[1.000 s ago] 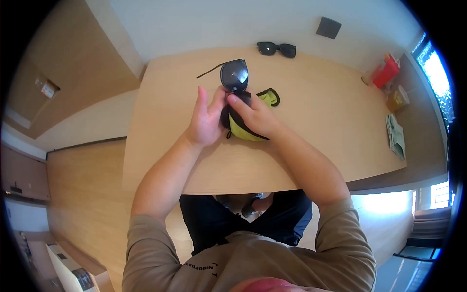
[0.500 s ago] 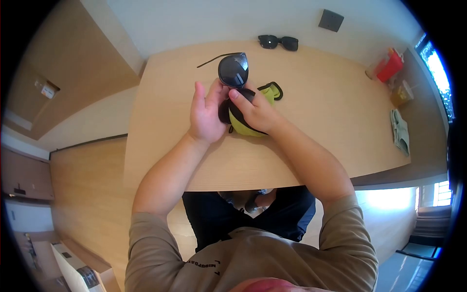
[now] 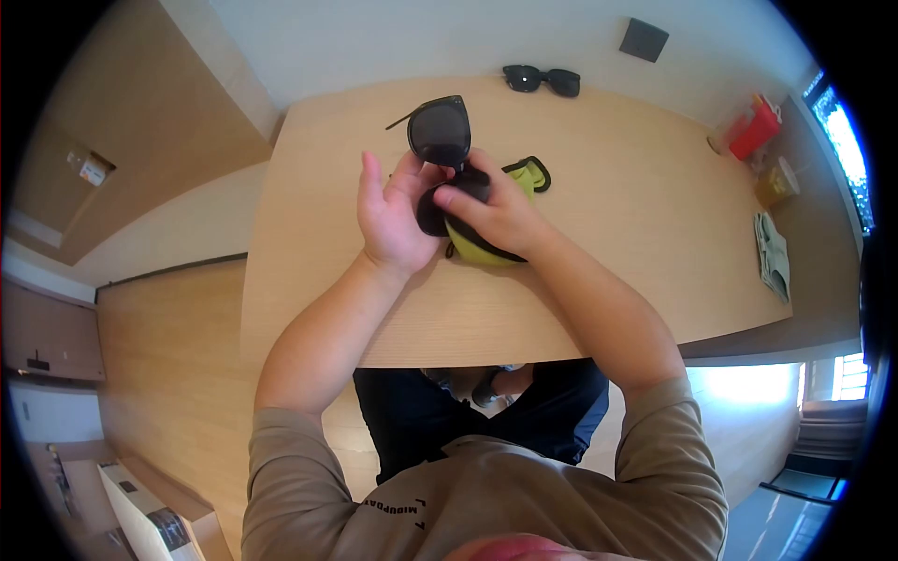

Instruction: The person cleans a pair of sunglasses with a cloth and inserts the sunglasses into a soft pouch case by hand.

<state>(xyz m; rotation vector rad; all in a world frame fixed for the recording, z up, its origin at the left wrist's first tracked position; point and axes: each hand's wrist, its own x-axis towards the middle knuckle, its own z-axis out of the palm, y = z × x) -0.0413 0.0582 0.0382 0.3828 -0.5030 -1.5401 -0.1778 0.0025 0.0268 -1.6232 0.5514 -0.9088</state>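
Dark sunglasses (image 3: 440, 131) are held up over the table, one lens above my hands and the other lower down between them. My right hand (image 3: 496, 206) is closed on the sunglasses near the bridge, thumb across the lower lens. Open, with thumb and fingers apart, my left hand (image 3: 395, 215) supports them from the left side, its fingertips partly hidden behind the frame. A yellow-green case with black trim (image 3: 482, 249) lies on the table under my right hand, and its far end shows beyond the fingers.
Another pair of dark sunglasses (image 3: 542, 80) sits at the table's back edge by the wall. On the right are a red container (image 3: 754, 129), a yellowish cup (image 3: 777, 181) and a folded pale green cloth (image 3: 772, 257). The wooden table (image 3: 309, 206) ends near my lap.
The held sunglasses have turned, so the upper lens now looks darker and the temple arm shows shorter. My left hand has shifted slightly left. The camera view has moved a little.
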